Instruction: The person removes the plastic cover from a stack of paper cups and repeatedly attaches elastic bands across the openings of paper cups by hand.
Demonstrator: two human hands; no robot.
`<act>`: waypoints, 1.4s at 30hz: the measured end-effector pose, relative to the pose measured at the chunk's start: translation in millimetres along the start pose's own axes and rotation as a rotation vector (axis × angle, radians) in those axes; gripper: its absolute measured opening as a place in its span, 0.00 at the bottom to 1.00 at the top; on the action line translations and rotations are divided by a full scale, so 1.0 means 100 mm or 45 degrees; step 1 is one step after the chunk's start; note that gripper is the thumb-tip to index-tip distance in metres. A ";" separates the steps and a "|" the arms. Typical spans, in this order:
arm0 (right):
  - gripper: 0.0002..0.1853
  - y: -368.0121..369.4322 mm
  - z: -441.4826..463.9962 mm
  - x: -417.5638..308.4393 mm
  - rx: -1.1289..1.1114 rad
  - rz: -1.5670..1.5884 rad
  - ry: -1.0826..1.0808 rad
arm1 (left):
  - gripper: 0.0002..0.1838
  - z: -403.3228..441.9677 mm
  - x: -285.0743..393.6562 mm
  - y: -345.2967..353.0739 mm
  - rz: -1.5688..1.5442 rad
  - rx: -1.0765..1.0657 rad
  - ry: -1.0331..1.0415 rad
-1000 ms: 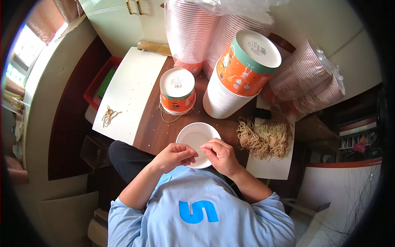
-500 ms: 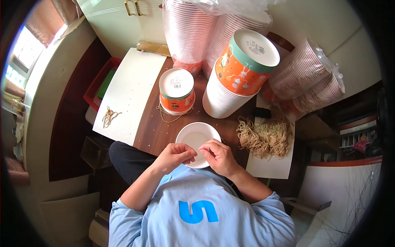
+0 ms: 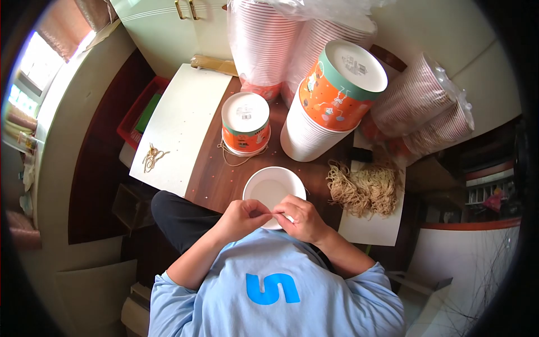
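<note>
A white paper bucket [image 3: 274,186] stands right in front of me with its open mouth facing up. Over its near rim, my left hand [image 3: 242,219] and my right hand [image 3: 303,220] meet, thumbs and forefingers pinched together. Whatever is between the fingertips is too small to make out. Beyond the bucket, an upside-down orange paper bucket [image 3: 245,139] has a thin cord looped about its lower edge. To the right lies a tangled heap of beige cords [image 3: 368,190].
A tall stack of upturned buckets [image 3: 337,104] stands behind, near plastic-wrapped bucket stacks [image 3: 264,48] and more wrapped stacks [image 3: 424,104] at the right. A few loose cords [image 3: 152,158] lie on the white board [image 3: 182,126] at left. A red basket [image 3: 135,115] sits beyond it.
My hands have come together, fingertips now touching where a small gap was before. The whole view has shifted slightly; the buckets and cords stay in place.
</note>
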State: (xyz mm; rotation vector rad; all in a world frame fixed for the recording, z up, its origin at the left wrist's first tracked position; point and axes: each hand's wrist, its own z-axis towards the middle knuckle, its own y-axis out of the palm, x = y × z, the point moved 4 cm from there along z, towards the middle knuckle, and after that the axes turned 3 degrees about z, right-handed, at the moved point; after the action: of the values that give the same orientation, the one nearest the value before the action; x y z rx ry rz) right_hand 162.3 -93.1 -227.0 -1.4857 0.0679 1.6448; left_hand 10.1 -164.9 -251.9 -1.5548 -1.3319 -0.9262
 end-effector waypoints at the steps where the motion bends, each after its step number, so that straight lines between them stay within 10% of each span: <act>1: 0.06 0.02 0.00 0.01 0.026 0.050 0.006 | 0.04 -0.01 0.04 -0.01 0.126 0.063 0.072; 4: 0.03 0.13 0.02 0.17 0.045 0.159 0.091 | 0.06 -0.01 0.09 -0.01 0.762 0.280 0.776; 11: 0.08 0.57 0.09 0.89 0.075 0.603 0.767 | 0.13 0.16 -0.11 -0.19 1.140 0.460 1.004; 17: 0.11 0.72 0.22 1.17 0.249 0.468 0.883 | 0.09 0.44 -0.42 -0.44 0.566 0.621 0.283; 42: 0.12 0.90 0.34 1.21 0.267 0.242 0.884 | 0.12 0.70 -0.56 -0.49 0.486 0.230 0.288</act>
State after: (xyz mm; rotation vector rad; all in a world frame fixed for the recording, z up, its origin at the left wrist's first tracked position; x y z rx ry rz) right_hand 94.2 -59.9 -361.9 -1.8549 0.7577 1.1438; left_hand -46.7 -116.0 -320.9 -1.4499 -0.8924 -0.6968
